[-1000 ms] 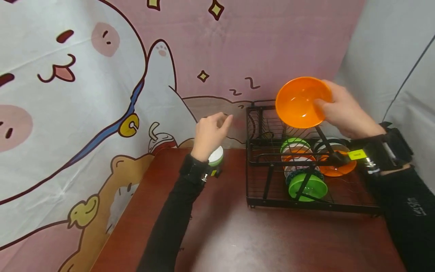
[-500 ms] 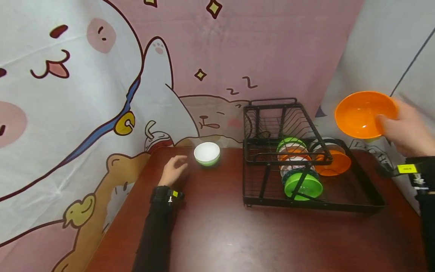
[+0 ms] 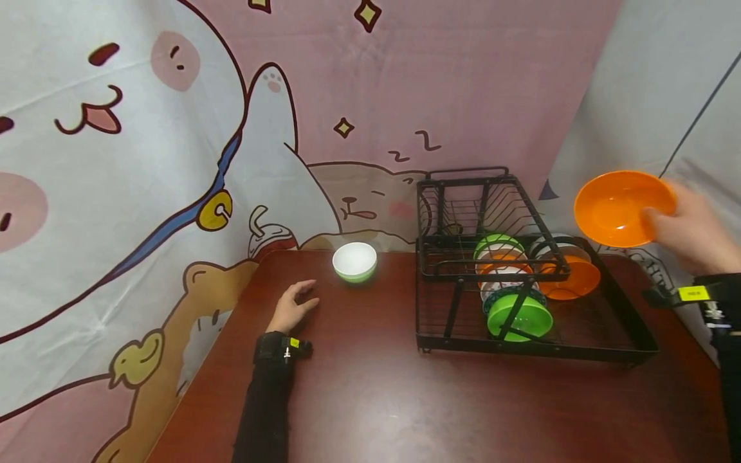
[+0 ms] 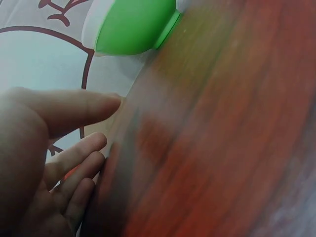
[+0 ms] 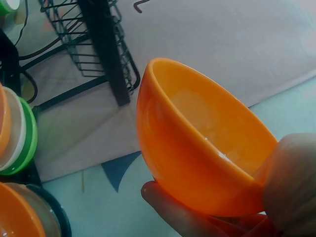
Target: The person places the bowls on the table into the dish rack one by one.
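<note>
An orange bowl is pinched at its rim by my right hand, held in the air to the right of the black dish rack. In the right wrist view the thumb lies inside the orange bowl and the fingers are under it. My left hand rests near the table's left side with loosely curled fingers, holding nothing. Just beyond it stands a small bowl, white inside and green outside. The left wrist view shows this bowl apart from the fingers.
Several bowls stand tilted in the rack's lower level, including a green bowl in front and another orange bowl to the right. The rack has a raised upper tier. A cartoon-printed cloth hangs behind the brown table.
My right hand has carried the orange bowl rightward from above the rack, then slightly lower. My left hand has drawn back left and down from beside the white-and-green bowl, which stays in place.
</note>
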`<state>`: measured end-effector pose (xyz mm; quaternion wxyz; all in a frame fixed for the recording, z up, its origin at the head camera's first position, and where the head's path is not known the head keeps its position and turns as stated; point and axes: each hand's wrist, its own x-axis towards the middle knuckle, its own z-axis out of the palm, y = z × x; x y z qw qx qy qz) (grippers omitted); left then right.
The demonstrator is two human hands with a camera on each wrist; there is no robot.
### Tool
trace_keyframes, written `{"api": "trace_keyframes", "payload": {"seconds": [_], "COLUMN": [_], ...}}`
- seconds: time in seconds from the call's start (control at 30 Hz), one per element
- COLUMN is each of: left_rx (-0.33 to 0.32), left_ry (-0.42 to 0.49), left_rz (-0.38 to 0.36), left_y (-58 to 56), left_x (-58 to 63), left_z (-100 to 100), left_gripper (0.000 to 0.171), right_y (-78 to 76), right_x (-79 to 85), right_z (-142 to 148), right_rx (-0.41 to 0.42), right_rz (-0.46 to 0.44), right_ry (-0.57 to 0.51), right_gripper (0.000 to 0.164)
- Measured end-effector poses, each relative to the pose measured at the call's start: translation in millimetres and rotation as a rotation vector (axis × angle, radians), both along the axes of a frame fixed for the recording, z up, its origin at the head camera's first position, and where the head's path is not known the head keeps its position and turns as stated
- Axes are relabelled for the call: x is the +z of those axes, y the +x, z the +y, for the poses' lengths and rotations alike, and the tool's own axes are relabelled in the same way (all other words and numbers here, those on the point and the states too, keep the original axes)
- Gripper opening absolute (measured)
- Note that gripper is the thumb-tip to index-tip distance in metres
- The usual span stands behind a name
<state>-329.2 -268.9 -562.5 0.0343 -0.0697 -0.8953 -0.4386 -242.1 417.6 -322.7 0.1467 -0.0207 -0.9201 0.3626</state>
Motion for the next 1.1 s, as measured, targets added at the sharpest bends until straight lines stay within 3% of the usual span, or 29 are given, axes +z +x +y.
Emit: {"api": "trace_keyframes", "payload": {"seconds": [0.13, 0.37, 0.47, 0.63, 0.77, 1.1], "left_rx": [0.015, 0.033, 0.035, 0.056, 0.069, 0.081], "left_ry": [-0.029, -0.058, -0.064, -0.080, -0.087, -0.097], "left_rz": [0.012, 0.023, 0.024, 0.023, 0.028, 0.014], "left_y": [0.6, 4.2, 5.7, 5.9, 5.5, 6.5], "left_x": [-2.0, 0.9, 2.1, -0.5, -2.4, -2.8], "left_z": [1.3, 4.5, 5.9, 8.2, 8.8, 8.9], "left_gripper": [0.052, 0.049, 0.048, 0.046, 0.045, 0.042], "right_y": [-1.4, -3.8, -3.0, 1.6, 2.3, -3.5], "right_x": [-7.2, -31.5, -44.3, -65.0, -80.4, -109.9], "right_z": [1.1, -7.9, -13.0, -19.7, -27.7, -30.3], "right_rx": [-0.006, 0.009, 0.078, 0.243, 0.307, 0.363], "right_rz": [-0.013, -0.026, -0.028, 0.066, 0.113, 0.226], "right_ry": [0.029, 0.291, 0.416, 0.674, 0.760, 0.935], "right_gripper": [0.049, 0.045, 0.055, 0.069, 0.061, 0.033]}}
